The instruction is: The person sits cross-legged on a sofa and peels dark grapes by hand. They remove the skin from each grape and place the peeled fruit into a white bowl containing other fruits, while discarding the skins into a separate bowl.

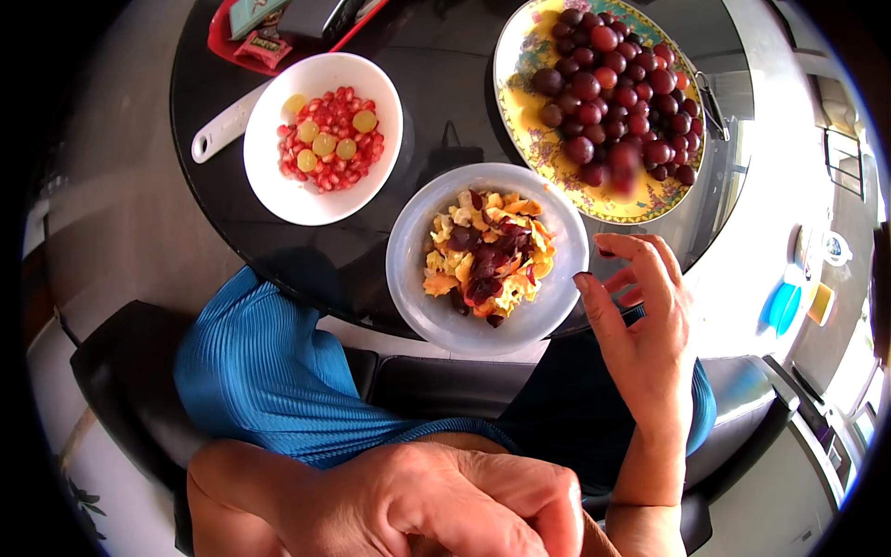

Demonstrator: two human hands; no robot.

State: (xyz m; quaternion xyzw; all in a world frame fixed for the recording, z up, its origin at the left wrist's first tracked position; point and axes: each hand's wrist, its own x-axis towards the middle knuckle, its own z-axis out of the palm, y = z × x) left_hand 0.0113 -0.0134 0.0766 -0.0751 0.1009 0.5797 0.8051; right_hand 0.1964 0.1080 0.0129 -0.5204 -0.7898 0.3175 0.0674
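My left hand (480, 494) is close to the camera at the bottom, its fingers curled; whether it holds anything is hidden. My right hand (637, 306) hovers by the right rim of a translucent bowl (411, 285), fingers and thumb apart with nothing between them. This bowl contains orange and yellow peelings and dark red skins (491, 261). Up at the right, a yellow floral plate (522, 90) carries many dark red grapes (585, 87); one near its lower edge looks blurred. A white bowl with a handle (268, 188), at the upper left, holds red pomegranate seeds (334, 111) and several peeled green grapes (324, 144).
The round black glossy table (445, 90) ends just in front of my lap. A red tray (219, 35) with packets stands at its far left. A metal tool (713, 111), partly hidden, lies beside the plate. A black seat (445, 383) is beneath me.
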